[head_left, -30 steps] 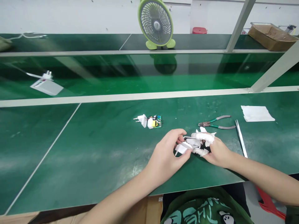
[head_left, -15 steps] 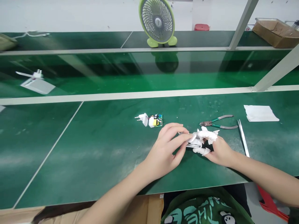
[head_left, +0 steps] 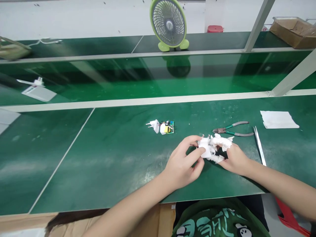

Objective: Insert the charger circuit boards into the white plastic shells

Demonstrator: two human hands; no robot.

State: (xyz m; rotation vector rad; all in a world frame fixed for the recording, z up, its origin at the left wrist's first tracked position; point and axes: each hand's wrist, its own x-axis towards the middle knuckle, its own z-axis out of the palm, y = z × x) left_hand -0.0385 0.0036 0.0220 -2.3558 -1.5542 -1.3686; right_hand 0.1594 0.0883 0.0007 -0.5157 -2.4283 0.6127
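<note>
Pinch, l. hand (head_left: 185, 161): thumb and fingers pressed in on a small white cap (head_left: 204, 149), thumb on its near face, fingers at its far side. Cap sits right up against a white casing (head_left: 212, 151) in my r. hand (head_left: 235, 159); can't tell if the two are joined or only touching. R. fingers curl about the casing's right end, w/ crumpled white wrapping (head_left: 221, 141) over the fingertips (it hides most of the contact, so exact r. finger placement unclear). Both hands over near part of green bench (head_left: 98, 164), approx. in front of my body.

Farther off, to l. of the hands: circuit board (head_left: 170, 127) lying on bench, white plug (head_left: 155, 125) just beside it, prongs pointing left. Beyond r. hand: cutters (head_left: 221, 131), handles spread and pointing r.; tweezers (head_left: 259, 144) lying near the handle ends. Farther r., white paper (head_left: 278, 120), flat on bench. Shelf (head_left: 111, 44) at back carries a green fan (head_left: 169, 24), front toward me, and a cardboard box (head_left: 291, 34) at far r.
</note>
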